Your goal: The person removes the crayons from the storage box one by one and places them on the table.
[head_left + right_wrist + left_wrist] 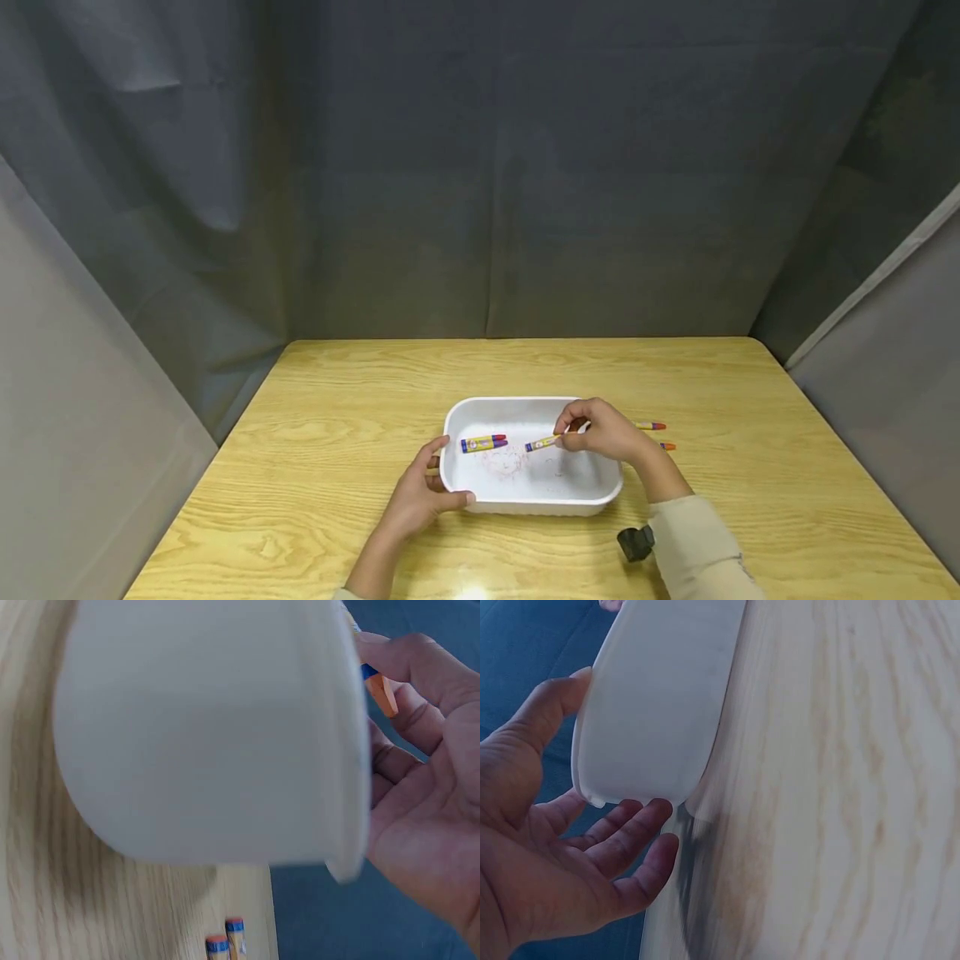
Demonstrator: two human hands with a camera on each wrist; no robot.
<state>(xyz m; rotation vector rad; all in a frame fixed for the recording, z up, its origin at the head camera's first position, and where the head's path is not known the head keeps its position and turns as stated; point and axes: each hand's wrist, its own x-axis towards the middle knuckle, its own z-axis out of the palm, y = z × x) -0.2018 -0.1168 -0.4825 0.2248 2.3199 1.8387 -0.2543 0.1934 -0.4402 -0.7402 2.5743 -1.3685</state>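
Observation:
A white tray (525, 487) lies on the wooden table (337, 400). Inside it, at the left, lies one blue and yellow crayon (483, 442) with a red tip. My right hand (577, 435) hovers over the tray's right part and pinches a second crayon (542, 443) by its end, so that it slants down into the tray. In the right wrist view the orange tip of that crayon (381, 694) shows between the fingers (409, 664) above the tray's rim (352, 750). My left hand (438, 479) cups the tray's front left corner; thumb and relaxed fingers (637, 825) touch the wall (652, 697).
Two more crayons (651, 426) (667, 447) lie on the table just right of the tray, also visible in the right wrist view (225, 943). A black wrist camera (636, 542) sits on my right sleeve. Grey cloth walls enclose the table on three sides.

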